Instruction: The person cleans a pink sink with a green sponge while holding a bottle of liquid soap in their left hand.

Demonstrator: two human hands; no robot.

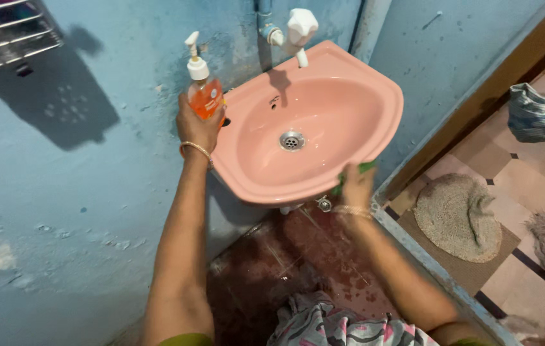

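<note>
My left hand (198, 125) is wrapped round the lower body of an orange soap bottle (206, 96), fingers closed on it from behind, so the clear plastic and its orange liquid show above my knuckles and the white pump head (194, 56) rises at twelve o'clock from my grip. The bottle stands upright at the back left corner of the pink washbasin (323, 96), about ten o'clock from the drain (291, 140). A thin metal bangle (195, 148) circles that wrist. My right hand (357, 186) is closed on a green cloth (357, 172), pressing it against the front rim of the basin at about four o'clock from the drain; only a crumpled green edge shows past my fingers. That wrist also wears a bangle (351, 209). The basin is smooth, glossy ceramic, oval in the bowl, with a round steel grating at the drain. At twelve o'clock above it a white plastic tap (298, 31) juts from the rough, patchy blue wall (80, 192). A wire rack (6, 32) hangs at the upper left and throws a shadow on the paint. Below the basin the dark red floor (285, 256) looks wet. At three to four o'clock, past a raised sill, lies a coarse, round woven mat (455, 218) on pale tiles, and a striped cloth (538, 114) shows at the right edge.
</note>
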